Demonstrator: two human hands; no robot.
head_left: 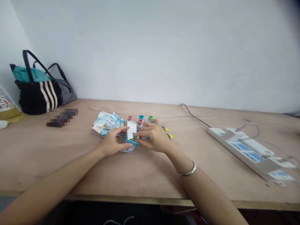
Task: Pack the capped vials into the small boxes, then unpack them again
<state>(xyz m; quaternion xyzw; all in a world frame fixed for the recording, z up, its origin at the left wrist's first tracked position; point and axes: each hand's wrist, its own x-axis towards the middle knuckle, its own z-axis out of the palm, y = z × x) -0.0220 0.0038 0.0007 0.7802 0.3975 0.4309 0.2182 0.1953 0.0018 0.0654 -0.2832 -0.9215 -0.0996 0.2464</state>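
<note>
Holding white card (131,129) in narrow pinch between left hand (112,143) and right hand (152,137); capped vials (140,123) just behind, contents hidden; blue cartons (107,123) beside, on bench (58,156).

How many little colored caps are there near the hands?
4: a pink cap, a blue cap and a green cap in a row, and a second pink cap in front of the blue one. More may be hidden.
</note>
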